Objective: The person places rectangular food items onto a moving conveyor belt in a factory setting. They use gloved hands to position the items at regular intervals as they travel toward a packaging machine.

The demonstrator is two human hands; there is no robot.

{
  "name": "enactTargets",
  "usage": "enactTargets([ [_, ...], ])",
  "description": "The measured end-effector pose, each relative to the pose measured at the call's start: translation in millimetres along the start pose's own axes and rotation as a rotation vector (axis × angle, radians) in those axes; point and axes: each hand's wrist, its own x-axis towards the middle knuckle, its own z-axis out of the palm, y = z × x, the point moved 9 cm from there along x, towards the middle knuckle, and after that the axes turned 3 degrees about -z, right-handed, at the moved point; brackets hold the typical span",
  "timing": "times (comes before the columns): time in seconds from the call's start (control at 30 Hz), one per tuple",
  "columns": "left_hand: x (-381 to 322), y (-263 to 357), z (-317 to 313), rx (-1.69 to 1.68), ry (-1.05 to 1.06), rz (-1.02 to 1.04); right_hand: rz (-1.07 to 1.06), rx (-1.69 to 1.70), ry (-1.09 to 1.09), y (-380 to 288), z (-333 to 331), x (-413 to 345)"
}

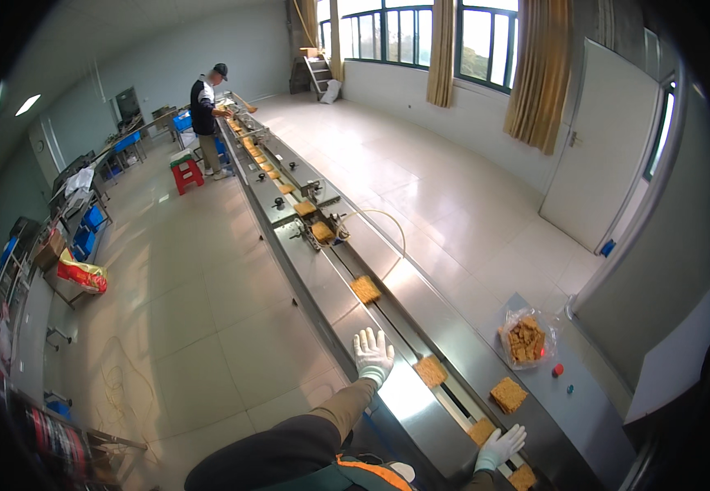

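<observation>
My left hand (pixel 372 359), in a white glove with a pale green cuff, lies palm down on the left steel plate of a long conveyor (pixel 410 393). Its fingers are spread and nothing is in it. Over the conveyor channel is my right hand (pixel 501 447), also gloved, with its fingers extended. A square instant-noodle cake (pixel 481 431) sits right beside it; whether they touch I cannot tell. One noodle cake (pixel 522 477) lies nearer me and another noodle cake (pixel 431 372) farther up the channel. A short stack of noodle cakes (pixel 508 396) rests on the right steel plate.
A clear plastic bag (pixel 526 339) of broken noodle pieces lies on a grey side surface (pixel 588 417), near a red button (pixel 558 370). Guide fittings (pixel 324 233) and a hose (pixel 401 230) stand on the line. A person (pixel 206 116) works at the far end, near a red stool (pixel 187 175).
</observation>
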Motion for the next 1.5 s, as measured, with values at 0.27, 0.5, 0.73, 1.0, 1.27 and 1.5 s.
enactTargets([
  [0.27,-2,1,-4,-0.016,-0.076,0.017,-0.169,-0.202,0.137,-5,-3,-4],
  [0.5,-5,3,-10,0.004,-0.054,0.034,-0.227,-0.184,0.205,-11,-12,-4],
  [0.73,-5,3,-11,-0.032,-0.07,0.04,-0.232,-0.191,0.194,-12,-13,-7],
  [1.0,-5,4,-12,-0.016,-0.106,0.043,-0.196,-0.191,0.148,-9,-9,-6],
  [1.27,-5,4,-13,-0.039,-0.084,0.047,-0.198,-0.191,0.167,-11,-14,-6],
  [1.5,-5,4,-11,0.003,-0.088,0.054,-0.203,-0.192,0.179,-4,-4,-5],
])
